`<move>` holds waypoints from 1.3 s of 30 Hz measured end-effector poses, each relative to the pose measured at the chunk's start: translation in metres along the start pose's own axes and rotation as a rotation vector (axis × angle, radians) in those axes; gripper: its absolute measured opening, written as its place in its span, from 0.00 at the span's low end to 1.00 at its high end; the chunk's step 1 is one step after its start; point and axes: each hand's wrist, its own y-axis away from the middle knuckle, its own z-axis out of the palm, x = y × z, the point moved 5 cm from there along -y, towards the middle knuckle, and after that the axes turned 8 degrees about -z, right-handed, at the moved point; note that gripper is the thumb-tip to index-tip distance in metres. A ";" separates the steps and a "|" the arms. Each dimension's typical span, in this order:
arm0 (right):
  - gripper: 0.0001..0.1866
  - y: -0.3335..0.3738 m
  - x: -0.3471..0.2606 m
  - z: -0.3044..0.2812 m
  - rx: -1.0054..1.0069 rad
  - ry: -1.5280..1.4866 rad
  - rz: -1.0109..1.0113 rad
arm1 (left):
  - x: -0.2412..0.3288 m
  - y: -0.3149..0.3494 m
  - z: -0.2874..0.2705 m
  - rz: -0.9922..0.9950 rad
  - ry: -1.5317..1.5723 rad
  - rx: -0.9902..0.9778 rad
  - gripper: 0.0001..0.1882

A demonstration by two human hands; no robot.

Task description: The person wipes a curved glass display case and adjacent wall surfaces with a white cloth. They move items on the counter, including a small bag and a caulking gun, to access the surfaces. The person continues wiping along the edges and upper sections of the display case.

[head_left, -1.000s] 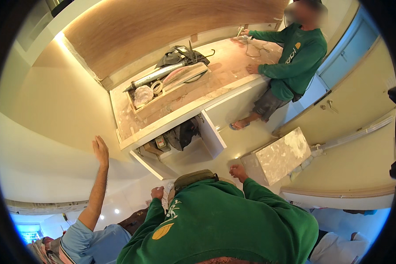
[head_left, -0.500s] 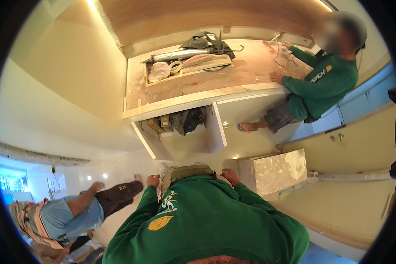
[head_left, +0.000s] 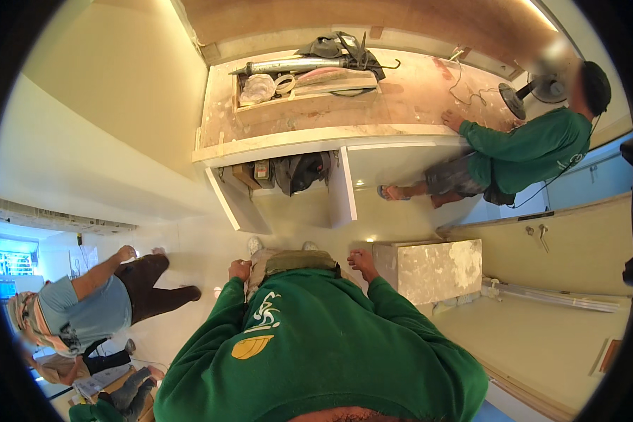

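Observation:
My left hand [head_left: 240,269] hangs beside my hip, next to the olive waist pouch [head_left: 301,262]; its fingers are turned under and too small to read. On the other side of the pouch, my right hand [head_left: 363,263] is held out with bent fingers apart and nothing visible in it. Close by stands a plaster-splashed block-shaped box [head_left: 439,271]. Ahead is a long counter [head_left: 408,105] with a wooden tray [head_left: 267,112] on it. A metal caulking gun [head_left: 288,65], a roll of tape [head_left: 285,84] and a crumpled pale bundle [head_left: 258,88] lie in and across the tray.
Open cabinet doors [head_left: 239,200] jut out below the counter, with a dark bag [head_left: 301,172] inside. A co-worker in green [head_left: 534,144] leans on the counter near a dark fan [head_left: 517,98]. Another person in blue [head_left: 91,309] walks at the left. Pipes [head_left: 555,295] lie at right.
My right hand's fingers have spread. The co-worker at the counter has shifted right, and a fan now shows there. At the left, the person in blue has moved farther left, striding.

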 end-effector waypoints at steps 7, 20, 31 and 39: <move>0.18 0.012 0.025 0.001 0.027 0.000 0.081 | 0.019 0.000 -0.009 0.070 -0.037 0.011 0.31; 0.17 0.002 -0.005 -0.014 0.114 0.002 -0.010 | 0.059 -0.006 -0.078 0.025 0.414 0.281 0.22; 0.16 -0.007 -0.119 -0.015 0.218 0.101 -0.360 | 0.159 0.064 -0.122 0.206 0.650 0.289 0.21; 0.24 0.039 -0.259 0.095 -0.416 -0.125 -0.699 | 0.288 0.155 -0.080 0.542 0.908 -0.533 0.18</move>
